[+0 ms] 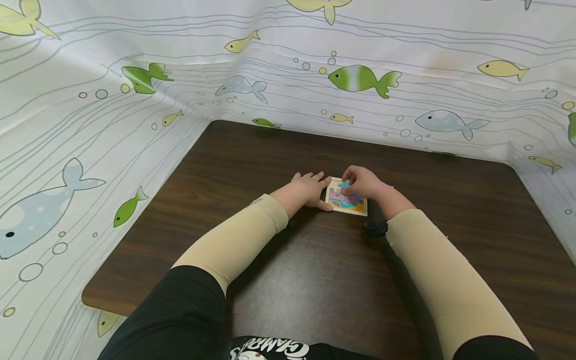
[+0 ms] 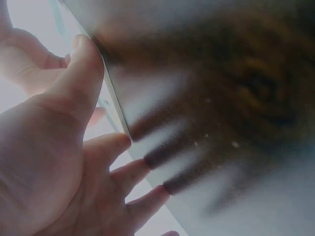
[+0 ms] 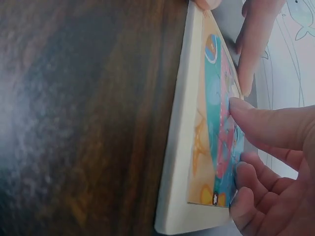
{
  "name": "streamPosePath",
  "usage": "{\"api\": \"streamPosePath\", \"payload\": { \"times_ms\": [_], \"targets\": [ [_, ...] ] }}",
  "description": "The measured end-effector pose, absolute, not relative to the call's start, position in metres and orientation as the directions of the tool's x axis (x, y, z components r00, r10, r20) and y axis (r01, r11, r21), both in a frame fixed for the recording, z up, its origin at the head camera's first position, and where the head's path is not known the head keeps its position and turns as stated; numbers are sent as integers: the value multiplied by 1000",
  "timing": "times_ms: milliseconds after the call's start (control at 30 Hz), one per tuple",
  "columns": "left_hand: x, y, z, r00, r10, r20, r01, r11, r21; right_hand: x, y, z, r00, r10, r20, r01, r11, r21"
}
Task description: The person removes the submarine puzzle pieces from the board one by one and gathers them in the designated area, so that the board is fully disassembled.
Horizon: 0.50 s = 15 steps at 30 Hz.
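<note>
A small square jigsaw puzzle (image 1: 346, 204) in a pale wooden frame (image 3: 173, 196) lies on the table, with a colourful blue, pink and yellow picture. My left hand (image 1: 309, 190) rests flat at its left side, fingers spread; the thumb and index finger touch the frame's edge. Over the upper part of the picture is my right hand (image 1: 363, 181), fingers curled. Its thumb and fingertips pinch a blue puzzle piece (image 1: 344, 184) low over the board. In the right wrist view the right thumb (image 3: 266, 123) meets the picture, and the fingers hide part of it.
The dark brown wooden table (image 1: 306, 270) extends around the puzzle on every side. A white sheet with printed fish (image 1: 279, 65) hangs along its back and sides. A black wrist strap (image 1: 376, 229) is by the right wrist.
</note>
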<state>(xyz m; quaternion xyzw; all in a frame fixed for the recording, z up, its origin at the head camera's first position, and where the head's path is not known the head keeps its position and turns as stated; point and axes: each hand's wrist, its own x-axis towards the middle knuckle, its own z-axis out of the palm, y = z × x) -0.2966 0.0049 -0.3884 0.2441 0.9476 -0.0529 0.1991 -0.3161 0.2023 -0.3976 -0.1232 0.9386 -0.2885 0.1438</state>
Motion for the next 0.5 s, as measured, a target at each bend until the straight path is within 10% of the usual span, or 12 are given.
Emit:
{"api": "streamPosePath", "payload": {
  "times_ms": [500],
  "targets": [
    [-300, 6, -391, -798, 443, -408, 486, 874, -3, -317, 202, -399, -940, -286, -186, -133, 809, -573]
  ]
}}
